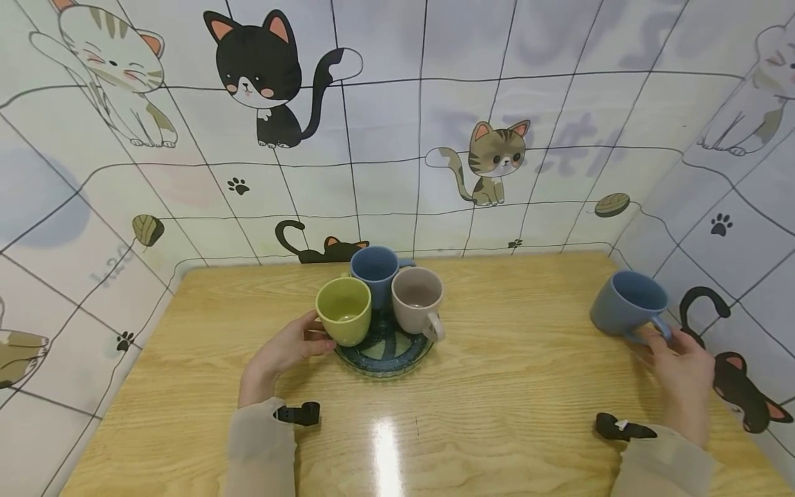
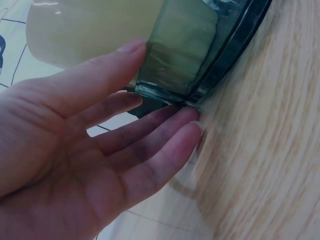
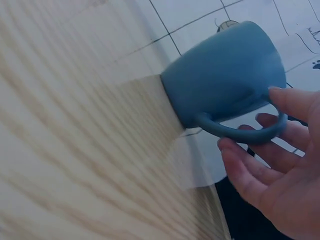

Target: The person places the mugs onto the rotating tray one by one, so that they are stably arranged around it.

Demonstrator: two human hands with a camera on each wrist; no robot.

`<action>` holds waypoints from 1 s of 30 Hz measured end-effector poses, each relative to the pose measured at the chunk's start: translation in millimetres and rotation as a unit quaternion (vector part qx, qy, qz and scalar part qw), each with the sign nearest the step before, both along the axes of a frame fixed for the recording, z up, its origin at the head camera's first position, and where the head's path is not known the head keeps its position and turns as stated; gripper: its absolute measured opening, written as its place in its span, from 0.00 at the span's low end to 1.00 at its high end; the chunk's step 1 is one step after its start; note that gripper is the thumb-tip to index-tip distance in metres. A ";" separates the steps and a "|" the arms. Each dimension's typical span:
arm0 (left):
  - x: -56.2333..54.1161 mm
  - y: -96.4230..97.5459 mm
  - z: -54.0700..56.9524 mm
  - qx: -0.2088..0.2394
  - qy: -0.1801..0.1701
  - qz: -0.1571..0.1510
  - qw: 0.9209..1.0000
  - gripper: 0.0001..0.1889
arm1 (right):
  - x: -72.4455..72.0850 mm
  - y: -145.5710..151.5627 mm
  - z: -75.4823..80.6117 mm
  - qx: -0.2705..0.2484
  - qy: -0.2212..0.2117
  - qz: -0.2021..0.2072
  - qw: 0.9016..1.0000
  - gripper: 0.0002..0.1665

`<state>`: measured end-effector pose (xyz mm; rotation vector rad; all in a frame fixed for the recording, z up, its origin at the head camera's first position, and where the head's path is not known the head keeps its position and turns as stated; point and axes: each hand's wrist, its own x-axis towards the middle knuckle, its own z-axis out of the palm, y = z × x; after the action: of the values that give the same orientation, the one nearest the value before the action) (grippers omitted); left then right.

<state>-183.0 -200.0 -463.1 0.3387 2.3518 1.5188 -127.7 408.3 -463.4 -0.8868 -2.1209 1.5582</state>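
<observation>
Three mugs, one yellow-green (image 1: 344, 312), one blue (image 1: 375, 268) and one pale pinkish-grey (image 1: 417, 300), stand close together on a round dark green-blue glass plate (image 1: 384, 366) left of the table's middle. My left hand (image 1: 288, 348) touches the plate's left rim beside the yellow-green mug. In the left wrist view its thumb lies against the glass and its fingertips (image 2: 187, 135) meet the lower edge, fingers fairly straight. Far to the right, my right hand (image 1: 680, 362) grips the handle (image 3: 245, 135) of a second blue mug (image 1: 627, 304), which is nearly upright.
The wood-grain table (image 1: 497, 400) runs up to a cat-printed cloth wall (image 1: 397, 152) at the back and sides. The right-hand mug is close to the right side wall (image 1: 733, 241). Black straps (image 1: 304, 414) circle both wrists.
</observation>
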 end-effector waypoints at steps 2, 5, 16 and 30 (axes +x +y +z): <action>-0.4 -0.5 -0.1 -0.004 -0.005 0.003 1.000 0.38 | 4.2 2.5 1.8 0.044 -0.025 0.008 0.999 0.29; -0.8 -1.2 0.2 -0.005 -0.007 0.005 1.000 0.37 | 9.5 6.3 4.4 0.104 -0.064 0.029 0.992 0.38; 0.1 -2.2 -1.2 0.021 -0.018 -0.002 1.000 0.33 | 11.4 8.5 6.8 0.132 -0.096 0.081 0.983 0.33; 3.5 -3.7 1.0 0.052 -0.006 0.013 0.999 0.24 | 7.6 1.0 7.7 0.142 -0.085 0.074 0.983 0.25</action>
<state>-179.5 -203.7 -462.1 0.3237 2.2825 1.6538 -120.2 409.3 -455.7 -0.8023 -2.5038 1.2357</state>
